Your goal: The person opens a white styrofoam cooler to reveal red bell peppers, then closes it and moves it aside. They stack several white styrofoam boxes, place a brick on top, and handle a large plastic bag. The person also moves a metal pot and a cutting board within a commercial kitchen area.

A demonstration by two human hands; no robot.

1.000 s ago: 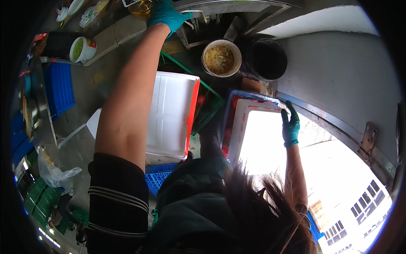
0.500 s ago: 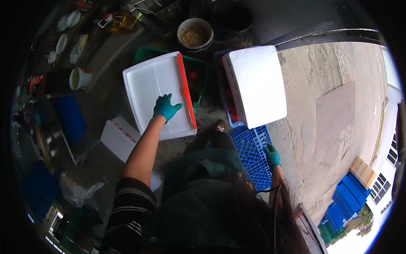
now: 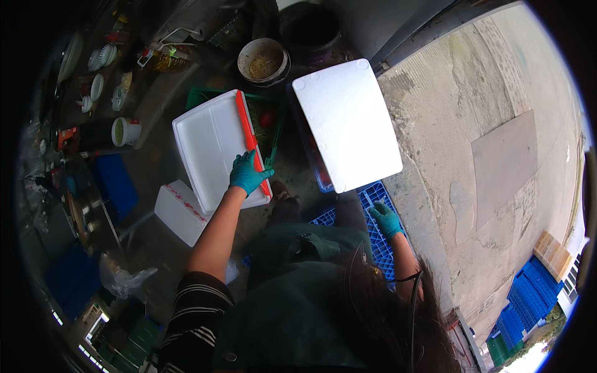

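Observation:
My left hand (image 3: 250,174), in a green glove, is open with its fingers spread at the red-taped edge of a shallow white foam lid or tray (image 3: 208,146). Whether its fingertips press on the foam, I cannot tell. The foam piece lies tilted over a green crate (image 3: 272,140), which has something red inside. My right hand (image 3: 385,221), gloved the same way, hangs open and holds nothing above a blue plastic grid pallet (image 3: 379,242). Beyond that hand, a closed white foam box (image 3: 348,124) rests on a blue-edged container, mostly hidden beneath it.
Another white foam box (image 3: 181,211) with red print stands at the left. A dirty white bucket (image 3: 264,63) and a dark tub (image 3: 309,28) are at the far side. Shelves at left hold an oil bottle (image 3: 165,60) and a small tub (image 3: 126,132). Concrete ground (image 3: 441,137) stretches right.
My left hand has gone from the middle of the foam lid or tray to its red-taped edge. My right hand has shifted left over the pallet. The whole view has turned somewhat.

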